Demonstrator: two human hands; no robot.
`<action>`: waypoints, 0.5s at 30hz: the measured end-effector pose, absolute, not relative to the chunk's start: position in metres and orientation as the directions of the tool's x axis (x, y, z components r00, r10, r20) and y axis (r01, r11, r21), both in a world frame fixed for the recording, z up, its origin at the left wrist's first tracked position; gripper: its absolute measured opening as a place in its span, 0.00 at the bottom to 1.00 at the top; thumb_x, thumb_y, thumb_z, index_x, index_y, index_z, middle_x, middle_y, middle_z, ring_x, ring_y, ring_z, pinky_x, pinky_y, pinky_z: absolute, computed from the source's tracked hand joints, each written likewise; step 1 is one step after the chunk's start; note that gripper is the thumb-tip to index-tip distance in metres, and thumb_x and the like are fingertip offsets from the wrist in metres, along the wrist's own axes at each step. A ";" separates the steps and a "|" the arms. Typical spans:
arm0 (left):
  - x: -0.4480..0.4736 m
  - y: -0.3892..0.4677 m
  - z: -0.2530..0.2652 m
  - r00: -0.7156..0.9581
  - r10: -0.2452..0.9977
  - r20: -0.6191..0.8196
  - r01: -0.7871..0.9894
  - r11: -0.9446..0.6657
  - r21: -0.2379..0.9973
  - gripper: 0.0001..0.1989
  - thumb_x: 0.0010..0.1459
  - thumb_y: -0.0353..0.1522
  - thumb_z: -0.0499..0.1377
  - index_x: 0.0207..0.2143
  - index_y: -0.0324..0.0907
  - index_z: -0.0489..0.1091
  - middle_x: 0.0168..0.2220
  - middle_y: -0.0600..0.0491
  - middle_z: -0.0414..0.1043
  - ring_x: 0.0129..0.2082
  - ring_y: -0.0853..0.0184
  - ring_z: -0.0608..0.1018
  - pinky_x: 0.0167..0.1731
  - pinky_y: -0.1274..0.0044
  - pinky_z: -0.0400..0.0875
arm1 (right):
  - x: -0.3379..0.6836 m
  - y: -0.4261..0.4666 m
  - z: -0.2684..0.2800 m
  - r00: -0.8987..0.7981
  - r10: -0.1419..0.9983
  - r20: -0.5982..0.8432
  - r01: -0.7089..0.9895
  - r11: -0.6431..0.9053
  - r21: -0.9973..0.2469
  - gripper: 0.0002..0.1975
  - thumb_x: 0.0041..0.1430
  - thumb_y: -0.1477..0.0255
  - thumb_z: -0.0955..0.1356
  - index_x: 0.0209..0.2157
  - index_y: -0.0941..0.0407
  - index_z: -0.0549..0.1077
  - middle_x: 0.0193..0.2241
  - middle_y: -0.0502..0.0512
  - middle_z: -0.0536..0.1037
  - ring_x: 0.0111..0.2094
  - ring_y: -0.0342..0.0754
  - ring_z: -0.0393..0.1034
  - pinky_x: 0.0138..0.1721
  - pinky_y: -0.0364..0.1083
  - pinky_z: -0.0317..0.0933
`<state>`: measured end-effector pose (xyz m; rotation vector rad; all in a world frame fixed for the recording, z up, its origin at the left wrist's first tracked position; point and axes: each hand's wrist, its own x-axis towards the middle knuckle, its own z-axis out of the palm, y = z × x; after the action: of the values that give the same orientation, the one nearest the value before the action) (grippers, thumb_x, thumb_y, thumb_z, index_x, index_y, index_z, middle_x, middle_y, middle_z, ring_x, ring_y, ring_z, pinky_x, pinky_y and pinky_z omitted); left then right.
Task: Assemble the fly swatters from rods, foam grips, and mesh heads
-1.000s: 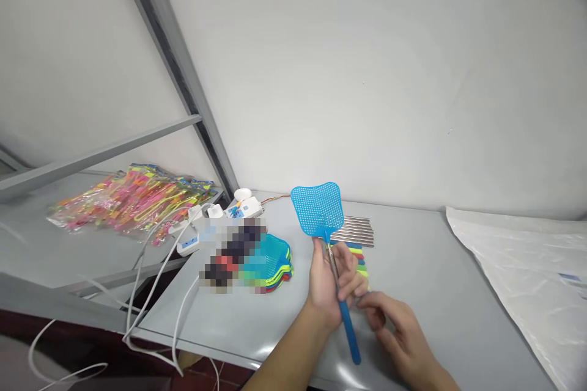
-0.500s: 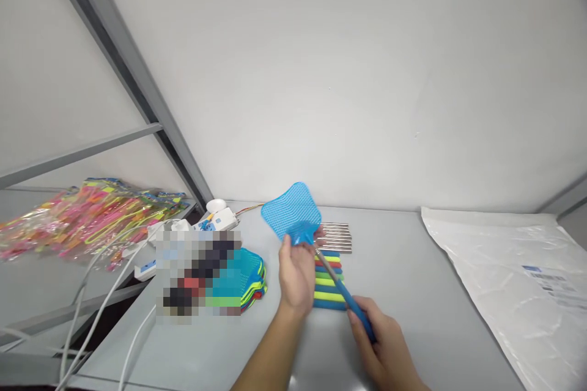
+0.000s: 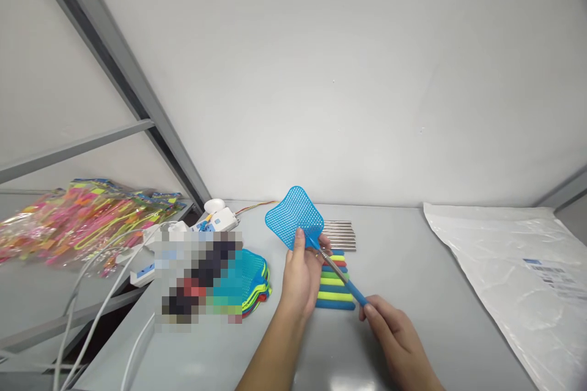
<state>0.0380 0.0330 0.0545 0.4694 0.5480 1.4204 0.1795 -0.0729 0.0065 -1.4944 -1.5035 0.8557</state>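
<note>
A blue fly swatter (image 3: 293, 214) is held up over the table between my two hands. My left hand (image 3: 300, 269) is closed around the base of its mesh head, thumb on the front. My right hand (image 3: 394, 333) grips the lower end of its blue handle (image 3: 355, 292); a metal rod (image 3: 332, 264) joins handle and head. Beneath and behind the swatter lie several coloured handles (image 3: 337, 297) in a row, with several metal rods (image 3: 342, 235) beyond them. Left of my left hand sits a stack of swatter heads (image 3: 252, 275), partly covered by a pixelated patch.
A white plastic mailer bag (image 3: 495, 256) lies on the right of the grey table (image 3: 413, 275). At the left are a power strip with plugs (image 3: 222, 220), white cables (image 3: 98, 311), and a heap of bagged colourful items (image 3: 101, 214) beyond a grey metal frame (image 3: 151, 122).
My right hand has slid down towards the handle's end and shifted slightly right. The swatter head has turned a little, its mesh now facing me more squarely, with my left thumb pressed higher on it.
</note>
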 end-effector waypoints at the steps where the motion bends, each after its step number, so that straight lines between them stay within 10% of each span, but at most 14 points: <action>1: 0.038 0.034 0.054 0.085 0.993 -0.084 -0.776 0.119 0.619 0.14 0.61 0.43 0.58 0.37 0.40 0.69 0.30 0.53 0.72 0.30 0.69 0.75 0.33 0.76 0.72 | 0.181 -0.072 0.007 0.045 0.996 0.072 0.431 0.046 -0.901 0.20 0.65 0.57 0.58 0.27 0.54 0.68 0.18 0.46 0.64 0.21 0.43 0.59 0.22 0.40 0.55; 10: 0.044 0.026 0.043 0.369 0.929 -0.027 -0.324 0.156 0.933 0.13 0.58 0.40 0.60 0.40 0.40 0.74 0.43 0.47 0.75 0.39 0.65 0.75 0.41 0.75 0.68 | 0.199 -0.086 -0.017 -0.030 0.918 0.394 0.820 0.248 -0.515 0.12 0.64 0.67 0.61 0.30 0.55 0.71 0.20 0.51 0.72 0.21 0.45 0.66 0.25 0.42 0.57; 15: 0.051 0.013 0.043 0.526 0.850 -0.031 -0.176 0.144 0.974 0.16 0.62 0.40 0.55 0.51 0.47 0.69 0.47 0.47 0.73 0.41 0.63 0.74 0.42 0.73 0.67 | 0.241 -0.094 -0.029 0.228 0.889 0.398 0.922 -0.066 -0.380 0.18 0.66 0.64 0.58 0.47 0.59 0.71 0.21 0.54 0.77 0.20 0.50 0.72 0.24 0.45 0.60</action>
<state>0.0514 0.0128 0.0434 1.2038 0.7011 0.8333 0.2413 -0.0945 -0.0287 -1.9505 -1.6588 -0.0791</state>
